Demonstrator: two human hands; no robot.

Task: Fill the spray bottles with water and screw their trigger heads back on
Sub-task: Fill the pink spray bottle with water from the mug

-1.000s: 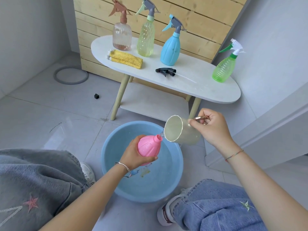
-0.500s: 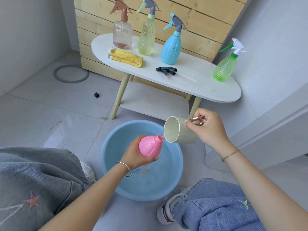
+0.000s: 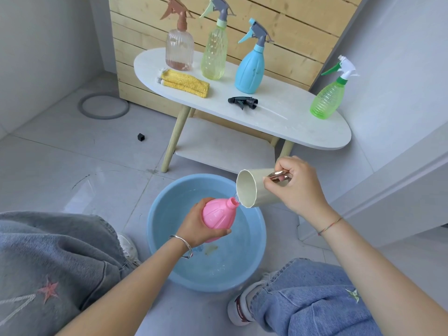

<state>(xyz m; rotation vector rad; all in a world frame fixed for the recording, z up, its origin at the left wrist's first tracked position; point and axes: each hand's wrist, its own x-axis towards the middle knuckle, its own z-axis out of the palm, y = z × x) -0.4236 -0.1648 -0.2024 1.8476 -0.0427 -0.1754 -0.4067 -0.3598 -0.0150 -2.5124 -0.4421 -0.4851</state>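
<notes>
Four capped spray bottles (image 3: pixel 249 69) and a loose trigger head (image 3: pixel 243 102) sit on the bench (image 3: pixel 303 127) beyond the blue basin (image 3: pixel 218 275), over which the left hand (image 3: pixel 194 226) grips the pink bottle (image 3: pixel 218 215), tilted, neck pointing up-right at the cup (image 3: pixel 264 196) the right hand (image 3: pixel 300 190) grips.

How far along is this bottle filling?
Done, it seems: the clear bottle, yellow bottle, blue bottle and green bottle stand on the table with trigger heads on, fill unclear. In hand: the left hand holds the pink bottle over the basin while the right hand tips the cup at its neck. Left: screwing on the black trigger head lying on the table.
</notes>
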